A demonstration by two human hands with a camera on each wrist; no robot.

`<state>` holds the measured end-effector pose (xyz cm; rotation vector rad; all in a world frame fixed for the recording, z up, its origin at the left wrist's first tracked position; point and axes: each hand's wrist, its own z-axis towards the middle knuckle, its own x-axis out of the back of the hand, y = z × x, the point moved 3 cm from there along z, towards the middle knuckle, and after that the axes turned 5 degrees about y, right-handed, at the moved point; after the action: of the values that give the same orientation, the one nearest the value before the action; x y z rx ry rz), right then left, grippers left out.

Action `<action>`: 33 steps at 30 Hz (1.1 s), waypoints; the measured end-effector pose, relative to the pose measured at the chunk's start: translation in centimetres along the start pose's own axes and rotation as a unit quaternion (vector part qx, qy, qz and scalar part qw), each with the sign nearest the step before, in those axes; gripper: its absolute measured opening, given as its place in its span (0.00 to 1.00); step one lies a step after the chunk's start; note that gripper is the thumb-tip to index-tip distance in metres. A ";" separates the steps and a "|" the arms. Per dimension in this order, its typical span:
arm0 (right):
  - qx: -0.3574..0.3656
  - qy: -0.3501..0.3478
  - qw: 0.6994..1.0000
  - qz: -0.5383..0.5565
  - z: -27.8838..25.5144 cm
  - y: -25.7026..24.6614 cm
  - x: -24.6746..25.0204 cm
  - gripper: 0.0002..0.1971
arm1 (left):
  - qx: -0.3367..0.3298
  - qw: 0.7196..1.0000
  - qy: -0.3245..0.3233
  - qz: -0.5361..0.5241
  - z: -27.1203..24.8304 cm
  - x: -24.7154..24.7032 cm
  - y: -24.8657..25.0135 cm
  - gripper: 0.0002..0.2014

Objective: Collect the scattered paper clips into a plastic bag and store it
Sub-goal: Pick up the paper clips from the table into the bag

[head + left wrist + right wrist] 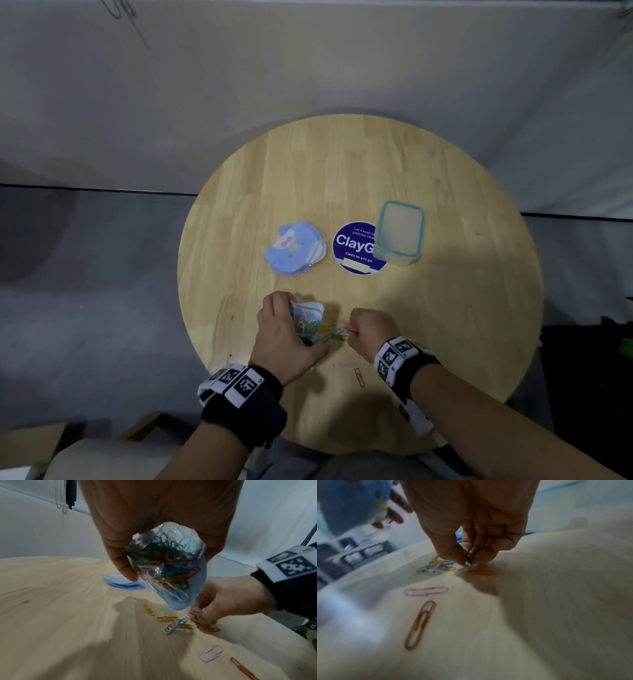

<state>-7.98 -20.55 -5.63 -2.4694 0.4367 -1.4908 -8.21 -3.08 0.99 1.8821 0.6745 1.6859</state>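
My left hand grips a clear plastic bag stuffed with coloured paper clips, just above the round wooden table. The bag shows beside my thumb in the head view. My right hand is curled, with its fingertips down on the table pinching a few paper clips, one of them green. Loose clips lie between the hands: yellow, blue and white ones, an orange one, a pink one and a red-brown one nearer me.
A clear lidded container stands at the back right, partly over a round blue sticker. A stack of blue animal-shaped bags lies at the back left. The table's near edge is close to my wrists.
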 end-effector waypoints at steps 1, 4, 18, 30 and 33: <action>-0.025 0.007 0.998 0.054 -0.1 0.2 0.4 0.06 | 0.001 1.000 -0.002 0.002 0.0 -0.1 0.0 0.40; -0.074 0.058 0.976 0.194 -0.7 0.5 2.9 0.05 | 0.000 1.000 -0.006 0.006 0.1 -0.3 0.1 0.41; 0.019 0.195 0.908 0.369 -3.4 -5.8 12.3 0.05 | -0.031 0.998 0.045 -0.042 2.5 -1.1 5.0 0.32; 0.029 0.189 0.938 0.289 -4.2 -4.9 13.5 0.08 | -0.039 0.991 0.083 -0.096 3.2 -0.3 7.5 0.39; 0.029 0.103 0.921 0.373 -4.6 -5.4 13.9 0.18 | -0.032 0.992 0.090 -0.083 3.1 -0.2 7.5 0.38</action>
<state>-5.26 -20.75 9.72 -1.7601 1.1874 -1.3721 -4.98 -8.92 5.62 1.5971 0.8150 1.7610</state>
